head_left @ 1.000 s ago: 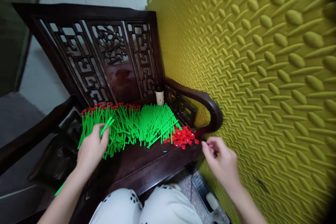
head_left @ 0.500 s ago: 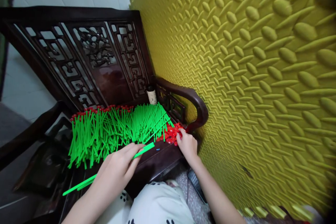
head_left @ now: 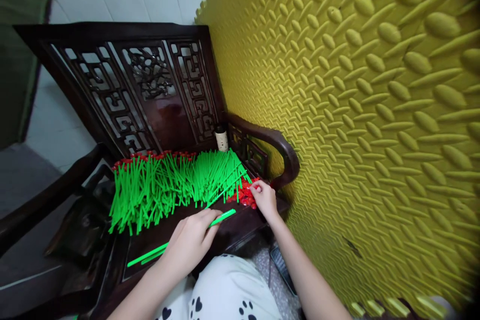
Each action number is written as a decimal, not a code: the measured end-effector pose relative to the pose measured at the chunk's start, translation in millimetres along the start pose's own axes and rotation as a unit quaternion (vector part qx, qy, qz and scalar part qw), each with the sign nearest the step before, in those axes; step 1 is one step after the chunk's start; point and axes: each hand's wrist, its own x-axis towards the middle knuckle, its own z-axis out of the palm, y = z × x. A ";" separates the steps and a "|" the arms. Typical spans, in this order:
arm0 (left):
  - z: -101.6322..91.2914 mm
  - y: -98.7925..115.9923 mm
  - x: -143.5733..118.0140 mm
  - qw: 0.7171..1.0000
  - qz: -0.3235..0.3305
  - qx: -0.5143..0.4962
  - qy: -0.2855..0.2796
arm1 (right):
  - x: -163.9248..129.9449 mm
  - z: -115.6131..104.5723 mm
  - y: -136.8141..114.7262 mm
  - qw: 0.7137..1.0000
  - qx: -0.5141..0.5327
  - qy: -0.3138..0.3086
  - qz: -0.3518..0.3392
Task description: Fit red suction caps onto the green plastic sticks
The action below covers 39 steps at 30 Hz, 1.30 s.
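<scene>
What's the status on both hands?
Left hand holds thin green plastic sticks. Right hand at small, shiny red plastic pieces, hold unclear. Nothing visibly blocking either.

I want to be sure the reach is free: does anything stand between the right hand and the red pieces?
Nothing visible does: the right hand is at the right edge of the red pieces. The spread green sticks lie mostly to their left.
</scene>
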 end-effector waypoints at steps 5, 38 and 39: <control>-0.5 -0.3 -9.6 0.995 0.006 -0.061 0.073 | -25.4 -8.4 -31.4 0.973 0.227 -0.035 -0.039; -21.0 8.7 -47.7 0.967 0.201 -0.036 0.152 | -150.3 -29.0 -97.6 0.656 0.688 -0.310 0.020; -21.4 7.1 -47.9 0.967 0.202 -0.027 0.155 | -151.5 -27.8 -99.0 0.658 0.689 -0.303 0.025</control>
